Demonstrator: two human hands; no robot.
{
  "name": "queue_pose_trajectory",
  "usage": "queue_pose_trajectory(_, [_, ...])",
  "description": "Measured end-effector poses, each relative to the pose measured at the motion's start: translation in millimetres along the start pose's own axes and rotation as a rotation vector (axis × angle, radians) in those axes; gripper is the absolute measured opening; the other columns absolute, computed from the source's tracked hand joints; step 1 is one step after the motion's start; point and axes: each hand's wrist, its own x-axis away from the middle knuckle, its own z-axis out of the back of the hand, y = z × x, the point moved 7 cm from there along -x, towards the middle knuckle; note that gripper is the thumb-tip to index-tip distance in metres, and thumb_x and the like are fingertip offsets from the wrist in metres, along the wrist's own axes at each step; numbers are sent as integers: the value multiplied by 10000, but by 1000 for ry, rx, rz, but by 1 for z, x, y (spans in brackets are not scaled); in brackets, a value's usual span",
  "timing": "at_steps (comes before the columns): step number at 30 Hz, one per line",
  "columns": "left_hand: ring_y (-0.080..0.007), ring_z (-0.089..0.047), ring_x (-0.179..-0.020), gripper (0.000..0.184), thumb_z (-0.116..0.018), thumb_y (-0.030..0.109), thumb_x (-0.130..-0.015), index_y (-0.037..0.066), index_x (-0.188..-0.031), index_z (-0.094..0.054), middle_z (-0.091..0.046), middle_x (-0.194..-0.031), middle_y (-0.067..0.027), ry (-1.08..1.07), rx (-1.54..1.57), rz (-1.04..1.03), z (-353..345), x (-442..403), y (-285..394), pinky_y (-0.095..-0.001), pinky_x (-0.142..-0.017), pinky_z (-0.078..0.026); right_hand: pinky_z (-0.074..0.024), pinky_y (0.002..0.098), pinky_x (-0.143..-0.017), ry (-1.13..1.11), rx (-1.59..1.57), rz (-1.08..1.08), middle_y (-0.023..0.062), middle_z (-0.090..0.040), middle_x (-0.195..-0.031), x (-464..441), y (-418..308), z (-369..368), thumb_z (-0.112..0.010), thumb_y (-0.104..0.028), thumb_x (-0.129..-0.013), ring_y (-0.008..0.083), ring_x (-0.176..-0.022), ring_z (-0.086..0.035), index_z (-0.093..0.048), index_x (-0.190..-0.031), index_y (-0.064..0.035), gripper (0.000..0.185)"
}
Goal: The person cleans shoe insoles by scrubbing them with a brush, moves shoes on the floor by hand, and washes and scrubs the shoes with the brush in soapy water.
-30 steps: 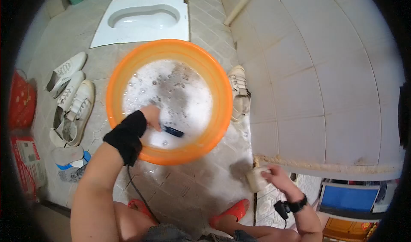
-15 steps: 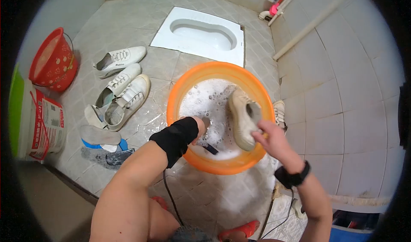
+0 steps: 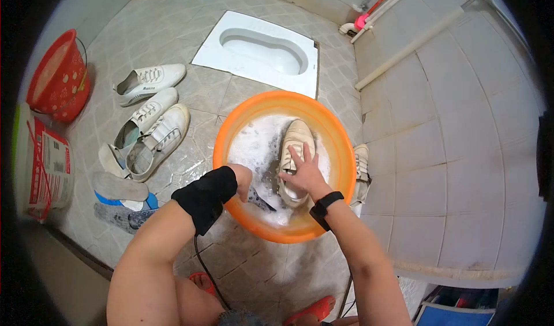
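Note:
A cream lace-up shoe [image 3: 299, 134] lies toe away from me in sudsy water in the orange basin [image 3: 341, 147]. My right hand [image 3: 304, 173] rests over its laces and opening, fingers spread. At the basin's left side, my left hand [image 3: 241, 180] is closed, its fingertips hidden by the wrist and hand. A dark grey, speckled piece that looks like an insole [image 3: 259, 200] sticks out of the suds from beneath that hand. Black bands cover both wrists.
White shoes [image 3: 158, 138] and loose insoles [image 3: 121, 186] lie on the tiled floor to the left. A red bucket [image 3: 60, 86] and a white tub [image 3: 55, 170] stand farther left. Another shoe [image 3: 360, 170] sits between basin and wall. Beyond is a squat toilet [image 3: 231, 23].
The shoe has gone from tilted up at the basin's right side down into the suds near the middle. My right hand has gone from gripping its heel end to spread over it.

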Motion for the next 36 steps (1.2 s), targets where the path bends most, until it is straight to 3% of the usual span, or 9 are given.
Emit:
queue_pose_trajectory(3, [-272,-627,-712,473,-771,377,-542,35,-851,-666,-652,-767,-122,63,8,-47,0,-1,1,-368,-654,-483,40,611,-1014,-256,-34,64,315,-43,-1414,-10,3,-49,-549,-575,-715,400,-1338,-43,-228,-1397,-120,880])
queue_pose_trajectory(6, [-279,-627,-725,470,-769,364,-544,51,-878,-665,-654,-779,-121,-4,76,-40,-3,-5,1,-368,-667,-486,-20,575,-1039,-432,-28,-60,326,-104,-1399,-4,4,-73,-508,-597,-738,476,-1307,-57,-35,-1422,-140,949])
queue_pose_trajectory(13, [-282,-628,-742,489,-776,344,-533,55,-909,-657,-656,-796,-121,-19,-5,-29,-7,-24,-5,-369,-682,-487,-203,457,-1053,-406,-70,46,312,-291,-1339,-9,16,-105,-543,-409,-767,449,-1269,-240,-213,-1385,-61,783])
queue_pose_trajectory(17, [-279,-629,-754,506,-778,340,-519,56,-920,-656,-659,-812,-118,-4,-4,-29,-9,-26,-7,-365,-698,-490,-240,486,-1027,-532,344,116,308,-251,-1361,-10,13,-113,-574,-392,-751,438,-1264,-256,-248,-1369,-44,781])
queue_pose_trajectory(20, [-272,-631,-780,540,-778,334,-517,61,-963,-644,-659,-842,-123,-15,-48,19,-3,-17,-2,-361,-715,-492,-235,509,-1018,-432,-55,-19,321,-186,-1378,-8,14,-94,-618,-449,-713,462,-1246,-268,-183,-1389,-53,896])
queue_pose_trajectory(23, [-268,-634,-776,538,-776,331,-519,59,-965,-646,-659,-850,-126,60,-33,-16,-10,-26,-8,-356,-712,-495,-236,514,-1010,-564,55,-30,351,-135,-1374,11,-10,-47,-651,-504,-669,482,-1234,-271,-98,-1405,-65,1020])
queue_pose_trajectory(29, [-262,-637,-733,487,-774,332,-527,28,-893,-668,-662,-798,-124,12,23,-69,-6,-23,0,-358,-669,-500,-477,428,-794,-447,200,75,451,-139,-1297,49,7,-65,-669,-300,-717,511,-890,-550,-70,-1397,-40,943])
queue_pose_trajectory(32, [-263,-637,-732,453,-774,334,-531,23,-846,-675,-661,-796,-126,-17,-22,-25,-10,-25,1,-361,-664,-499,-519,393,-691,-300,370,172,342,-253,-1339,33,28,-91,-371,-74,-829,376,-881,-606,-289,-1342,-50,521])
queue_pose_trajectory(36, [-266,-636,-736,441,-772,331,-540,17,-833,-673,-661,-811,-131,-3,-3,-17,-10,-19,1,-364,-666,-498,-491,407,-783,-408,248,79,347,-162,-1370,26,20,-74,-405,-54,-806,395,-919,-592,-210,-1359,-14,588])
